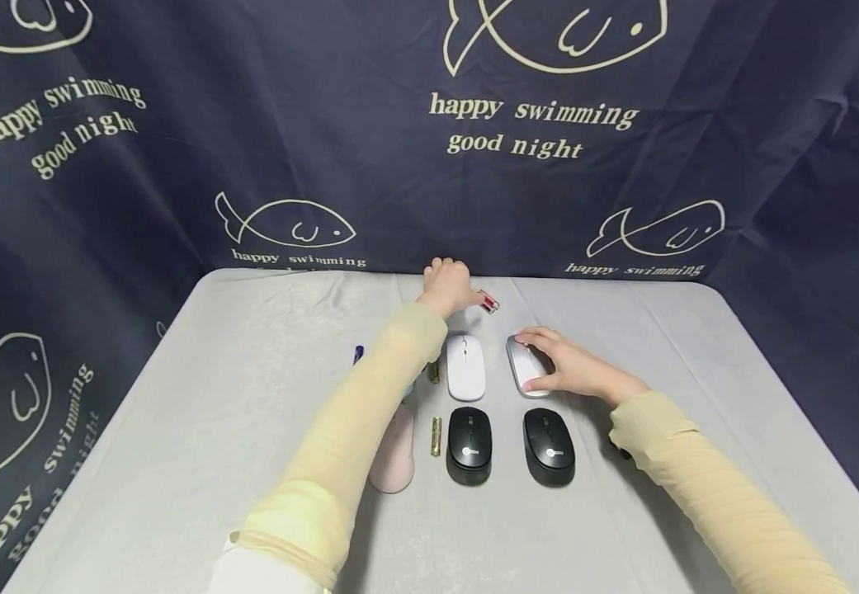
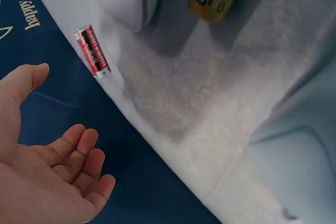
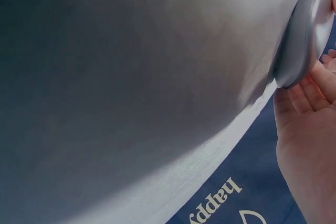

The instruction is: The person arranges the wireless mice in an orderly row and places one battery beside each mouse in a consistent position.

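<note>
My left hand (image 1: 447, 287) is at the far edge of the table, its fingers loosely bent and holding nothing in the left wrist view. Just right of it in the head view lies a red-and-black battery (image 2: 92, 52), apart from the fingers. My right hand (image 1: 578, 367) grips a silver-grey computer mouse (image 1: 524, 367) by its ends, thumb at the near end and fingers at the far end. In the right wrist view the same mouse (image 3: 304, 35) appears at the right edge, with fingers under its rim. A white mouse (image 1: 466, 367) lies between the two hands.
Two black mice (image 1: 469, 445) stand nearer. Left of them are gold batteries (image 1: 436, 437), a pink mouse (image 1: 394, 458) partly behind the left sleeve, and a blue battery (image 1: 358, 354). Something dark (image 1: 625, 453) lies under the right sleeve. A dark curtain (image 1: 399, 165) hangs behind the table.
</note>
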A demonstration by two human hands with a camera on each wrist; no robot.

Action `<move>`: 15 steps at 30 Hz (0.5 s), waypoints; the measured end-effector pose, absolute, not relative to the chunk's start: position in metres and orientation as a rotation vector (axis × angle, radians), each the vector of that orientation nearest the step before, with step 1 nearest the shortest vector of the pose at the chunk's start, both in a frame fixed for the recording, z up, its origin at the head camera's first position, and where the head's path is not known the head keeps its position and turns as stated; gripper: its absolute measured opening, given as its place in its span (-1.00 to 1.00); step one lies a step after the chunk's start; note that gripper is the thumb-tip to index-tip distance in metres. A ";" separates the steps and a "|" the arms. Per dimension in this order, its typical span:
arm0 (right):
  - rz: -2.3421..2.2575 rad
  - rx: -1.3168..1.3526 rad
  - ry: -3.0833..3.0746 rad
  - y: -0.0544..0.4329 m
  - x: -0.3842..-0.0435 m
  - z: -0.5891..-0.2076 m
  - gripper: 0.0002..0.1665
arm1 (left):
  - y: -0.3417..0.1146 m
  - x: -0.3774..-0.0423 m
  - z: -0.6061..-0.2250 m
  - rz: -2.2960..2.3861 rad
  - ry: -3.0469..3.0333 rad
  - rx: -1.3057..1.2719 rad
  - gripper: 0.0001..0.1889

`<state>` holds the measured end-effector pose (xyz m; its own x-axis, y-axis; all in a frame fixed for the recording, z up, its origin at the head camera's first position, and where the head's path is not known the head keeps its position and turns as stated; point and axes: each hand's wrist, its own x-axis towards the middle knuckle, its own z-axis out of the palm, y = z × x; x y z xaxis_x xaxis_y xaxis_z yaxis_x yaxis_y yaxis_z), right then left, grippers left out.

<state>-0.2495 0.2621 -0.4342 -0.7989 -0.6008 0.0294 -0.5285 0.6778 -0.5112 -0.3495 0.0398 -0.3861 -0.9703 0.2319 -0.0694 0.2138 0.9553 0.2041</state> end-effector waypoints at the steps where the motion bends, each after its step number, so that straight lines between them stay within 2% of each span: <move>1: -0.770 -0.932 2.747 0.262 -0.249 -0.434 -0.04 | 0.041 -0.349 -0.387 0.295 3.014 0.342 -0.50; 10: -0.756 -0.915 2.755 0.265 -0.249 -0.435 -0.03 | 0.049 -0.347 -0.400 0.295 3.006 0.351 -0.58; 15: -0.735 -0.926 2.757 0.264 -0.251 -0.436 -0.03 | 0.052 -0.349 -0.408 0.258 3.010 0.346 -0.50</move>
